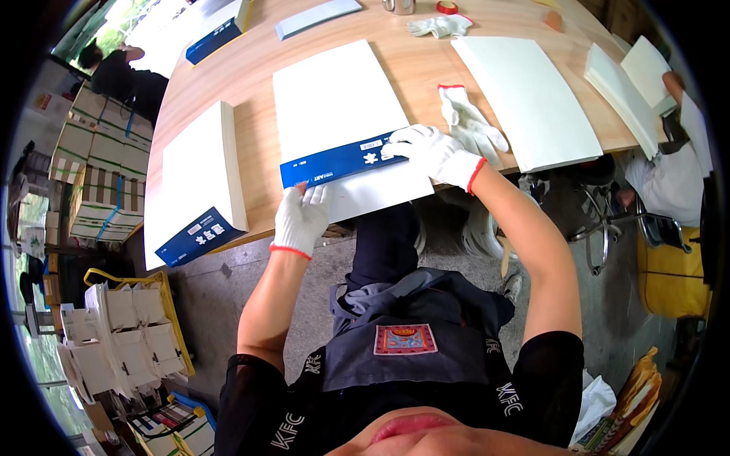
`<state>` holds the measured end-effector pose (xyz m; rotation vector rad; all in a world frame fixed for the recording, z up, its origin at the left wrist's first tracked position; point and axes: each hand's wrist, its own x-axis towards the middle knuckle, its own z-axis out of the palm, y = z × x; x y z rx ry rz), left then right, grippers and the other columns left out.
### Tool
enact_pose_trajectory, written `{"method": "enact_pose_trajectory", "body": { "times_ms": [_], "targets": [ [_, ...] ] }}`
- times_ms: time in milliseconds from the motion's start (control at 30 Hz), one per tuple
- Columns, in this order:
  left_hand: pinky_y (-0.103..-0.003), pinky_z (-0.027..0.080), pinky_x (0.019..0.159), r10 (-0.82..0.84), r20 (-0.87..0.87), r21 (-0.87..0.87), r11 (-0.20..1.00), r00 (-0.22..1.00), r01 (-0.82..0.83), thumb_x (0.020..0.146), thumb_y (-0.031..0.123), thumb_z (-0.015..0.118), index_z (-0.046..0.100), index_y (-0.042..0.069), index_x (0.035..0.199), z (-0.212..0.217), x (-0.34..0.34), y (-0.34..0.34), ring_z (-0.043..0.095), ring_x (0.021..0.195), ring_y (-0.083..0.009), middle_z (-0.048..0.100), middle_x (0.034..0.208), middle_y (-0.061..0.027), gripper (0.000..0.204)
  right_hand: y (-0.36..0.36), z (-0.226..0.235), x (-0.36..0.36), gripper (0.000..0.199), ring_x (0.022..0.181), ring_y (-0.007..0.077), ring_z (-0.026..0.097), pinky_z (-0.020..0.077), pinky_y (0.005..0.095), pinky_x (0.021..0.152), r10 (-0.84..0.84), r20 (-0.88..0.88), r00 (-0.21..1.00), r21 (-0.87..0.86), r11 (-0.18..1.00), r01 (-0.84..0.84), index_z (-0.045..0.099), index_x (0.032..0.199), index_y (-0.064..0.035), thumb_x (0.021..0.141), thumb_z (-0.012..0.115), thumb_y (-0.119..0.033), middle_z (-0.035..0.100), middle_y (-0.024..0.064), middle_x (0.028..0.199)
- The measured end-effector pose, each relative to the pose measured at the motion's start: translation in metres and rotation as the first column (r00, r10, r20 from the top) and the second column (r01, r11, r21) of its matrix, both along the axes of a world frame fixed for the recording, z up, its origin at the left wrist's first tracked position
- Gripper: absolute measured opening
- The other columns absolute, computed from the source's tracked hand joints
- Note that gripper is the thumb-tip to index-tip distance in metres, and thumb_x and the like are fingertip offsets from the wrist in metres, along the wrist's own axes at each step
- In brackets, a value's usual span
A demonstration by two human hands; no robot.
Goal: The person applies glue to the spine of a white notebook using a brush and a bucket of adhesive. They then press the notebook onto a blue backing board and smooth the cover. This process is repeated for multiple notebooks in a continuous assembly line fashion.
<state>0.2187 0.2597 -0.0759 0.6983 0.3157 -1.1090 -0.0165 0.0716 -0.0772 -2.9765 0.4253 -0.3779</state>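
Grey apron (456, 353), nearest the camera, five o'clock of the work, bearing a coloured rectangular patch (406, 340).

Blue band (342, 158), one: laid across the near part of a white paper stack (334, 87) on the table (258, 152); white paper also shows beyond its near edge.

Left hand (300, 216), white glove, red cuff: seven o'clock; fingers at the band's near left corner, pinch or mere touch cannot be told.

Right hand (433, 156), gloved alike: three o'clock; fingers bent over the band's right end, grip beneath hidden.

Second paper stack (198, 156), blue-banded at its near end: nine o'clock.

Loose glove (468, 125), white: between two and three o'clock; farther that way, third paper stack (525, 99).

Metal cup (399, 6) and red roll (447, 7): one o'clock.

Yellow-framed trolley (176, 323), loaded: eight o'clock, floor.
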Motion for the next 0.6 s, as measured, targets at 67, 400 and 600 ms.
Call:
{"method": "enact_pose_trajectory", "body": {
  "times_ms": [67, 400, 600],
  "targets": [
    [-0.057, 0.043, 0.105, -0.046, 0.080, 0.034, 0.998, 0.996, 0.044, 0.092, 0.003, 0.048, 0.047, 0.002, 0.116, 0.004, 0.000, -0.016, 0.048, 0.126, -0.0369, 0.050, 0.130, -0.0161, 0.024, 0.003, 0.007, 0.001, 0.038, 0.122, 0.0235, 0.052, 0.0430, 0.0390, 0.103, -0.016, 0.006, 1.000, 0.030, 0.999, 0.016, 0.060, 0.123, -0.0194, 0.086, 0.055, -0.012, 0.056, 0.0036, 0.129],
    [-0.052, 0.052, 0.098, -0.064, 0.072, 0.183, 0.982, 0.995, 0.049, 0.092, 0.007, 0.053, 0.048, 0.001, 0.113, 0.036, 0.024, -0.016, 0.054, 0.120, -0.0368, 0.052, 0.124, -0.0196, 0.022, -0.115, -0.020, 0.077, 0.057, 0.106, 0.0159, 0.061, 0.0477, 0.0291, 0.096, -0.614, -0.103, 0.783, 0.983, 0.055, 0.173, 0.055, 0.130, 0.0021, 0.095, 0.060, -0.043, 0.064, 0.0108, 0.121],
    [-0.051, 0.060, 0.085, -0.097, 0.327, 0.113, 0.992, 0.940, 0.063, 0.090, 0.004, 0.058, 0.044, -0.001, 0.117, 0.064, 0.033, 0.033, 0.066, 0.096, -0.0329, 0.059, 0.107, -0.0173, 0.031, -0.070, -0.014, 0.092, 0.031, 0.094, 0.0105, 0.061, 0.0506, 0.0246, 0.082, -0.541, 0.232, 0.809, 0.971, 0.079, -0.226, 0.058, 0.124, 0.0018, 0.100, 0.054, -0.017, 0.065, 0.0040, 0.107]
  ]
}}
